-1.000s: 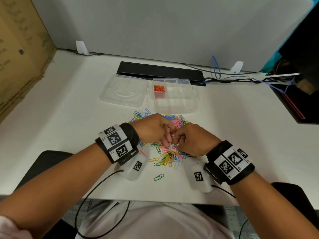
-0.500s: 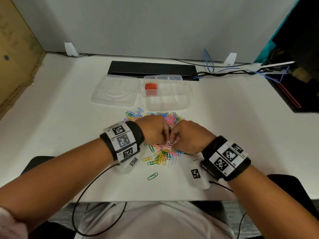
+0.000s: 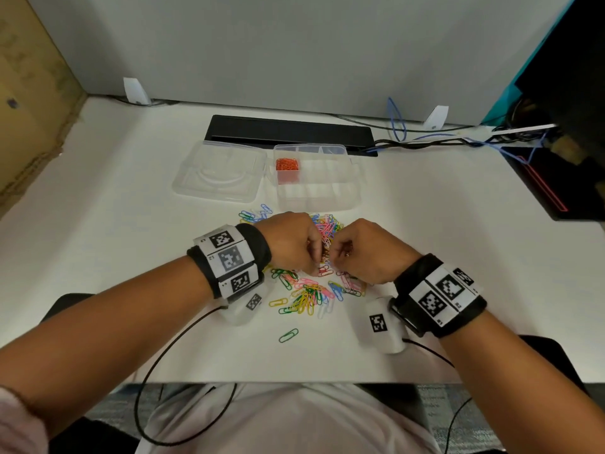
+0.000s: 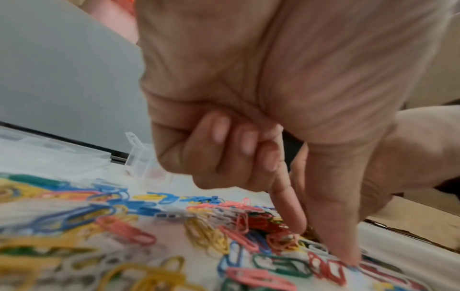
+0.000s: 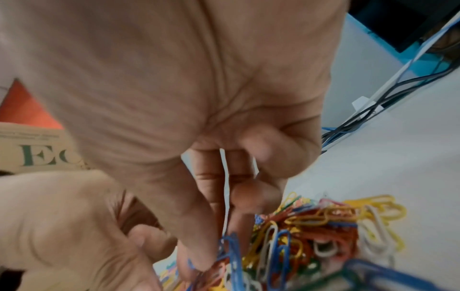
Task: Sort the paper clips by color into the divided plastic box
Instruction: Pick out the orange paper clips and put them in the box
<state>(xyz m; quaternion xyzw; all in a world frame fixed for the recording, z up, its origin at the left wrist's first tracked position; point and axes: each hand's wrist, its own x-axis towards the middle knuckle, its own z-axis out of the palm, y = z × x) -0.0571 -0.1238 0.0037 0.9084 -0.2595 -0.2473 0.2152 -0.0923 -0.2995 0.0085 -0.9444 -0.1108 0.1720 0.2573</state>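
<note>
A heap of mixed coloured paper clips lies on the white desk. Behind it stands the clear divided box, with orange clips in its back-left compartment. My left hand and right hand meet knuckle to knuckle over the heap. In the left wrist view the left hand has thumb and index finger down in the clips, pinching at red-orange ones; its other fingers are curled. In the right wrist view the right hand pinches clips between thumb and fingers among blue clips.
The box's clear lid lies open flat to its left. A black bar and cables run along the back wall. A dark device sits at the right. One green clip lies alone near the front edge.
Both hands have stayed together over the heap, shifting slightly away from me towards the box, fingers working in the clips. The head view has drifted.
</note>
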